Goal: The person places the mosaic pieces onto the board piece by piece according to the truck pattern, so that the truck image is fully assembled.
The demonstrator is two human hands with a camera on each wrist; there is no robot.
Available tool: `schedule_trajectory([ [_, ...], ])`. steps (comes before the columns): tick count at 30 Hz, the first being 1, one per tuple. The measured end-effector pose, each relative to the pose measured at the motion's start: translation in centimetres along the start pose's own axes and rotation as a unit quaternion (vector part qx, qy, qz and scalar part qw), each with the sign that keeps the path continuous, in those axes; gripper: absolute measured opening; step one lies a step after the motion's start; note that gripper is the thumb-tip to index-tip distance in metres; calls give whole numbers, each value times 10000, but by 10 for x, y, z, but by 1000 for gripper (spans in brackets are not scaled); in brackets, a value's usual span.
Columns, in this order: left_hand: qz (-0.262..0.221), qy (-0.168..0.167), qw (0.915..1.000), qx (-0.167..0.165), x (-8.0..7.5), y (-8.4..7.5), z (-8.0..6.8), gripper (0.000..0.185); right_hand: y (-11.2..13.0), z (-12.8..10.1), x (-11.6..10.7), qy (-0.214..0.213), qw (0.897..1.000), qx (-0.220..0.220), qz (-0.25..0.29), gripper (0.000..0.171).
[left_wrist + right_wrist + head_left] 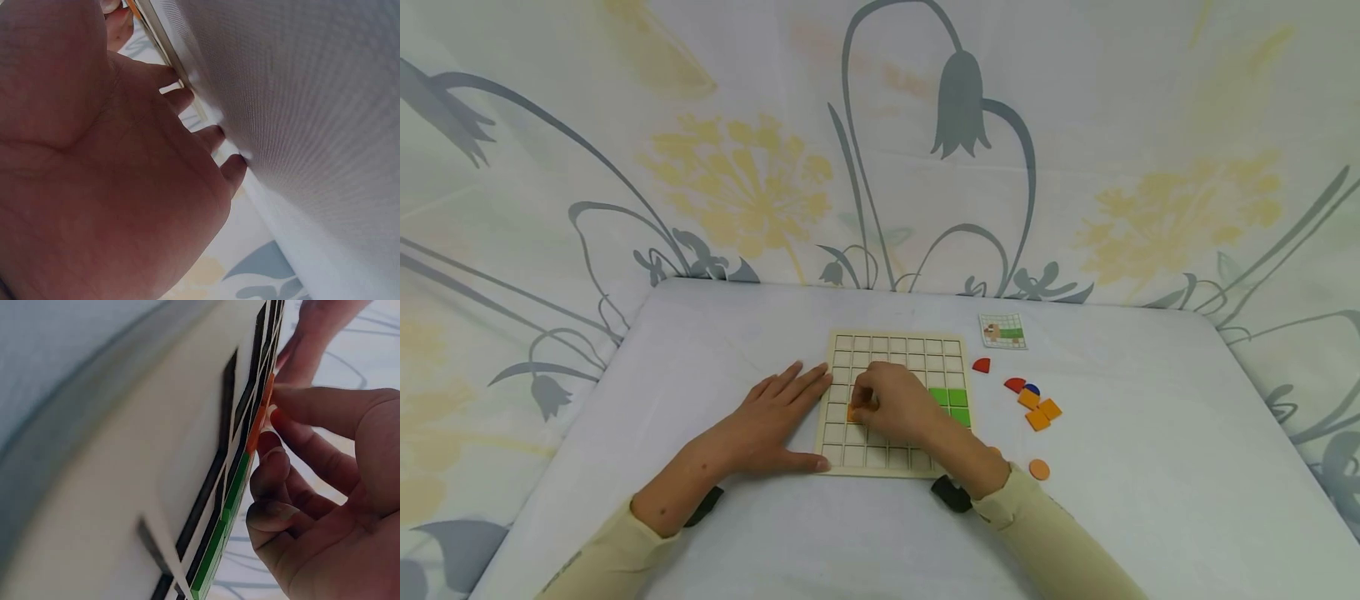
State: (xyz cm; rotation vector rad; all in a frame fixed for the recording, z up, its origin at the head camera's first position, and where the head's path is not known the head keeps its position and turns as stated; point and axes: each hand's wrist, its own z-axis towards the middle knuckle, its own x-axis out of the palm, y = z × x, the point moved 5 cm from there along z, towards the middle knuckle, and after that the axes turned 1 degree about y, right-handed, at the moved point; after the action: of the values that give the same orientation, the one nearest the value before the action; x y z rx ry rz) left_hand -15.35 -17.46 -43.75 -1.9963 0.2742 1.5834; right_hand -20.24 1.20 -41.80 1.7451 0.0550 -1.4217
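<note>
A wooden grid board [842,342] lies on the table. My left hand [771,425] rests flat with spread fingers along its left edge, with fingertips and thumb at the frame; the left wrist view shows the fingertips against the cloth and rim. Over the board's middle, my right hand [895,404] pinches an orange tile [261,415] with thumb and index finger, low at a cell on the left side. The other fingers curl in. Green square tiles [948,397] fill cells at the board's right. The right hand hides the cells between.
Right of the board lie loose orange squares [1037,420], red quarter-circles [982,365], a blue piece [1033,389] and an orange disc [1039,469]. A pattern card [1002,331] lies at the back right. A patterned curtain [895,150] hangs behind the table.
</note>
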Motion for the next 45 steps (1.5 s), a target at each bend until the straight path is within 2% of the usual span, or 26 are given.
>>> schedule_trajectory([
  [8, -33, 9, 10000, -13, -1, 0, 0, 113, 3, -8, -3, -99, 9998, -32, -141, 10],
  [13, -37, -17, 10000, -27, -1, -1, 0, 113, -3, -26, -16, -343, 9993, 58, -164, 11],
  [25, -2, 13, 9999, -105, 1, 0, 1, 114, -64, -95, -61, -844, 9946, 597, -38, 13],
  [33, 17, 35, 9999, -115, 0, -2, 1, 114, -108, -136, -92, -1183, 9859, 1024, -586, 17],
  [39, 20, 66, 9999, -147, -1, -3, 1, 115, -129, -154, -104, -1144, 9832, 1240, -695, 21],
  [45, 19, 78, 9999, -148, -1, -3, 1, 114, -137, -158, -104, -933, 9858, 1253, -609, 16],
])
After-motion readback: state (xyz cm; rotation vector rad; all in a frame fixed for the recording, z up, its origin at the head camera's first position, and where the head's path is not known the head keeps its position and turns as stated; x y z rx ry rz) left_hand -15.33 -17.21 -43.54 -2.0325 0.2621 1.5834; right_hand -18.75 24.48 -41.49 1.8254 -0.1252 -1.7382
